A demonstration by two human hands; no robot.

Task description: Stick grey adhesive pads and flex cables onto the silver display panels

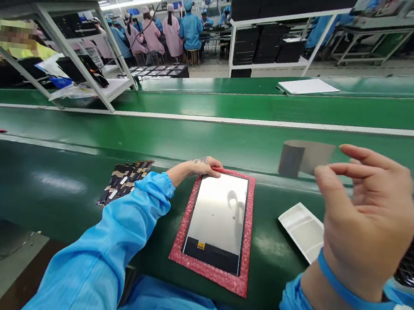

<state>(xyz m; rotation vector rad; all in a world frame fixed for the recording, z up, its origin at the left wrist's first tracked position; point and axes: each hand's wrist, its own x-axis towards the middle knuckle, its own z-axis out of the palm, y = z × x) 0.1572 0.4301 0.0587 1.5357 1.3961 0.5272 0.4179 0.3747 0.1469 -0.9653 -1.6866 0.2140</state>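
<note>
A: Head view first. What does the right hand (pixel 367 230) have?

B: A thin grey film (pixel 305 157), pinched at one edge between thumb and forefinger, with the other fingers loose. The sheet juts out to the left of the pinch, in mid-air.

A: And the left hand (pixel 205 166)?

B: It's laid on the far corner of the display panel (pixel 217 221), closed on nothing. The panel lies on a red foam mat (pixel 208 271), below and left of the pinch. A white tray (pixel 301 229) sits almost under it.

A: What could go wrong?

B: With so slight a pinch, I'd say the film could slip, curl or pick up dust. The left fingertips could also smudge the bare panel.
</note>
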